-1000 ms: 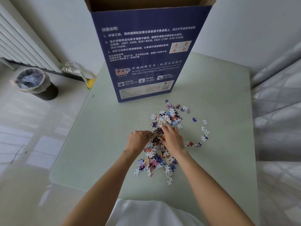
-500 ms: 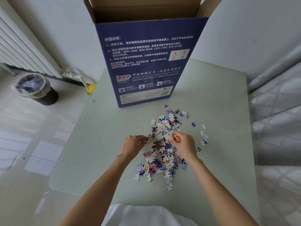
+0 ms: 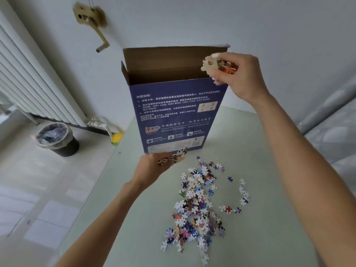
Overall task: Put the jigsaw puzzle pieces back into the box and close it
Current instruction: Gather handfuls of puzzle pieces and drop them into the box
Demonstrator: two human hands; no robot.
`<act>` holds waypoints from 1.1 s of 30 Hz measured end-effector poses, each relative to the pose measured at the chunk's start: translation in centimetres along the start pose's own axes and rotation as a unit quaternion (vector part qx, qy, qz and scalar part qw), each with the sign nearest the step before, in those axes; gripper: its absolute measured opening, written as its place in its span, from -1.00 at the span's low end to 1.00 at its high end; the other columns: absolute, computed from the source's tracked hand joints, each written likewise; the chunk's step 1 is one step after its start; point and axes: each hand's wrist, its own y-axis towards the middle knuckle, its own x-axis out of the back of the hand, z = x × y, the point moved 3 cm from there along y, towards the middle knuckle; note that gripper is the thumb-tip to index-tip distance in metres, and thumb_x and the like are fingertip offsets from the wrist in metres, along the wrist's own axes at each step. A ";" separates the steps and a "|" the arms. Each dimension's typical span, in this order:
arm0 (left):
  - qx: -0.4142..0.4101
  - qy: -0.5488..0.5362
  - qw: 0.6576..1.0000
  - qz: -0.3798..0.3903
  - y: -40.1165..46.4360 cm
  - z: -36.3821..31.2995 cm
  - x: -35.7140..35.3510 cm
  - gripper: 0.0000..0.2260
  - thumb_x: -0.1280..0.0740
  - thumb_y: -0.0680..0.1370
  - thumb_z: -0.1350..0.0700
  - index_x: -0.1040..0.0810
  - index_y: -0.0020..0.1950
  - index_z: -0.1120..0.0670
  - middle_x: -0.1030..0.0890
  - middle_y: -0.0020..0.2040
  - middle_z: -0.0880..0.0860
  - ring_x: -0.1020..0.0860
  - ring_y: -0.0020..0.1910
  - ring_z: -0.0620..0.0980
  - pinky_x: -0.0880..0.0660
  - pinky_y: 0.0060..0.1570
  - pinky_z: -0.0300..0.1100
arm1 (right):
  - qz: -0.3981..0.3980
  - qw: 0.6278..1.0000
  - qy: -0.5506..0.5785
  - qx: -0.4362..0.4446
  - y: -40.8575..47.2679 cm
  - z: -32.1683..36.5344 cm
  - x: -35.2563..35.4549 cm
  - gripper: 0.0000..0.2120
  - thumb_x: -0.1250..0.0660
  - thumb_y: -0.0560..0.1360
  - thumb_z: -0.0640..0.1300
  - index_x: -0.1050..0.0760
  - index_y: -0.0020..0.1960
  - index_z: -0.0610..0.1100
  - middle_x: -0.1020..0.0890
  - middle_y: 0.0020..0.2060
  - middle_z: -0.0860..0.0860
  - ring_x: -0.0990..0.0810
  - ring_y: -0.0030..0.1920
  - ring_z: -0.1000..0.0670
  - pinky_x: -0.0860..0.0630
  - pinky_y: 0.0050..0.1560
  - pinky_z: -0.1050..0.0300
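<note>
Box stands upright at the far side of the table, dark blue printed face toward the camera, top flaps open, brown cardboard inside visible. Can't tell what is inside it from this angle.

Right hand is raised at the box's top right corner, level with the opening. Fingers are curled around a small clump of puzzle pieces; pale backs face the camera, with an orange bit further into the fist. The clump sits right at the box rim, not clearly over or past it.

Left hand is low, just in front of the box's bottom edge, above the table. It holds a second handful of pieces, fingers closed around them, some pieces sticking out toward the box face. Whether it touches the box is unclear.

The two hands are well apart, right high and left low.

Loose pile of the remaining pieces lies on the table between the arms, nearer the camera than the box. It is mostly white, blue and mixed colours, spread in a long patch. A few strays sit off to the pile's right, apart from the main heap.

Off the table, left: a radiator along the wall, and a black bin with a liner on the floor. A wall-mounted crank handle is above the box, blurred.
</note>
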 end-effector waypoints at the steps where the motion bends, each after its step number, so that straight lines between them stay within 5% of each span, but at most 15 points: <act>1: -0.022 -0.002 0.999 -0.028 1.1 -1.1 1.8 -0.74 -0.43 0.45 0.18 -0.63 0.13 0.02 -0.65 0.05 -0.01 -0.60 -0.07 -0.02 -0.50 -0.16 -0.25 | 0.007 1.000 -0.017 0.024 1.3 0.5 0.1 -0.67 -0.42 0.44 -0.13 -0.55 0.19 -0.12 -0.60 0.02 -0.02 -0.63 -0.07 -0.01 -0.64 -0.16 0.04; 10: -0.130 0.012 0.965 -0.227 10.2 -9.2 15.3 -0.79 -0.36 0.52 0.12 -0.62 0.14 0.03 -0.57 -0.05 -0.20 -0.53 -0.14 -0.28 -0.38 -0.13 -0.60 | 0.140 0.968 -0.187 0.089 5.9 1.1 -2.4 -0.70 -0.42 0.43 -0.05 -0.59 0.15 -0.05 -0.66 -0.02 -0.01 -0.56 -0.07 0.03 -0.40 -0.01 0.11; 14: -0.125 0.064 0.964 -0.227 13.2 -10.1 16.9 -0.80 -0.36 0.51 0.10 -0.63 0.12 0.01 -0.68 -0.07 -0.02 -0.56 -0.21 -0.12 -0.43 -0.15 -0.34 | 0.137 0.969 -0.194 0.072 5.8 0.3 -2.5 -0.69 -0.39 0.44 -0.01 -0.57 0.16 -0.06 -0.62 -0.06 0.06 -0.48 -0.14 0.12 -0.28 -0.15 0.39; 16: -0.102 0.126 0.968 -0.192 14.1 -9.9 16.4 -0.79 -0.35 0.52 0.04 -0.61 0.14 -0.02 -0.68 -0.05 0.03 -0.61 -0.15 0.05 -0.45 -0.13 -0.16 | 0.129 0.977 -0.160 0.053 5.8 -0.4 -2.4 -0.68 -0.41 0.43 -0.04 -0.56 0.16 -0.07 -0.62 0.02 0.04 -0.53 -0.12 0.13 -0.41 -0.01 0.29; 19: -0.073 0.208 0.965 -0.143 15.1 -9.2 15.5 -0.77 -0.32 0.53 -0.04 -0.58 0.16 -0.08 -0.67 -0.05 0.05 -0.60 -0.09 0.11 -0.37 -0.19 -0.15 | 0.125 0.981 -0.142 0.044 5.9 -1.4 -2.3 -0.76 -0.44 0.42 -0.13 -0.58 0.09 -0.05 -0.62 -0.01 0.09 -0.58 -0.10 0.13 -0.44 0.20 -0.07; 25: -0.094 0.262 0.953 -0.118 15.7 -8.0 13.8 -0.72 -0.27 0.55 -0.07 -0.51 0.24 -0.04 -0.65 0.03 0.02 -0.60 -0.03 0.10 -0.46 -0.13 -0.10 | 0.078 0.981 -0.165 0.063 5.2 -2.1 -2.1 -0.88 -0.36 0.48 -0.09 -0.61 0.00 0.02 -0.65 -0.09 0.11 -0.59 -0.11 0.10 -0.55 0.03 -0.08; 33: -0.352 0.172 0.872 -0.294 11.2 -8.0 10.5 -0.86 -0.28 0.57 0.14 -0.61 0.03 0.11 -0.66 -0.22 0.01 -0.59 -0.22 -0.05 -0.49 -0.37 -0.25 | -0.122 0.966 -0.180 0.140 -3.2 -0.8 -2.1 -0.80 -0.32 0.51 -0.12 -0.58 0.09 -0.17 -0.67 -0.02 -0.04 -0.61 -0.07 0.08 -0.53 -0.10 0.28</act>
